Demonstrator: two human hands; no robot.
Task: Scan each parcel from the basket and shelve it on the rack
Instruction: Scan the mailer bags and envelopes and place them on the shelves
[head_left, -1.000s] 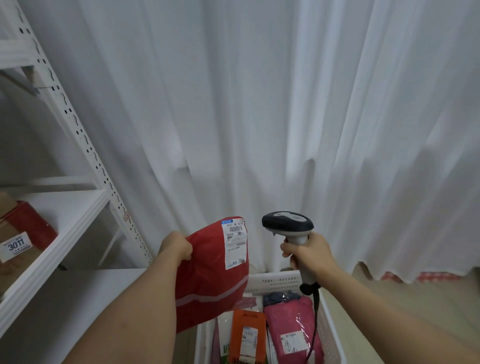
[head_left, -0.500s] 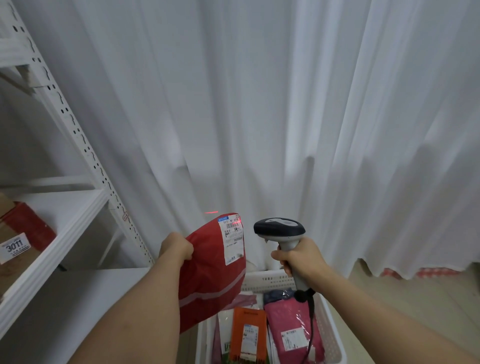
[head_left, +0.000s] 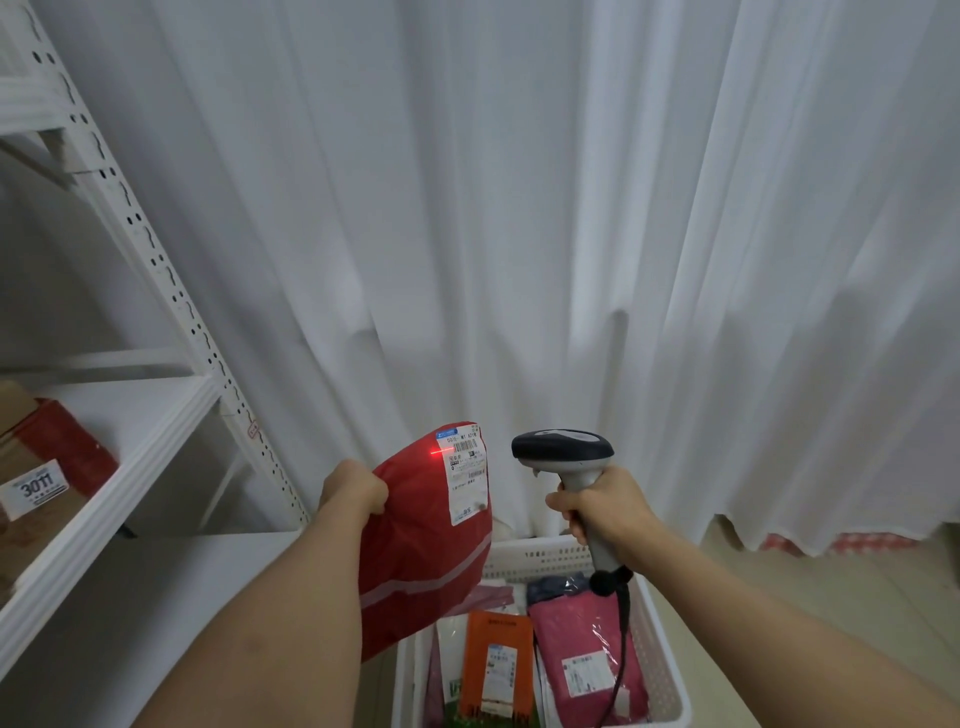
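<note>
My left hand (head_left: 353, 488) grips the left edge of a red plastic parcel (head_left: 421, 545), held upright above the white basket (head_left: 540, 558). Its white shipping label (head_left: 466, 475) faces right, and a red laser line falls on the label's top left. My right hand (head_left: 602, 512) grips the handle of a grey and black barcode scanner (head_left: 563, 449), whose head points left at the label. In the basket lie an orange parcel (head_left: 496, 660), a pink parcel (head_left: 587, 660) and others partly hidden.
The white metal rack (head_left: 156, 415) stands at the left; its middle shelf holds a brown and red parcel tagged 3011 (head_left: 41, 467). A lower shelf (head_left: 156, 597) runs under my left arm. White curtains (head_left: 519, 208) hang behind. The scanner's black cable (head_left: 621, 654) drops into the basket.
The scanner has drifted left, closer to the parcel. The red laser mark has come down from the curtain above the parcel onto the label.
</note>
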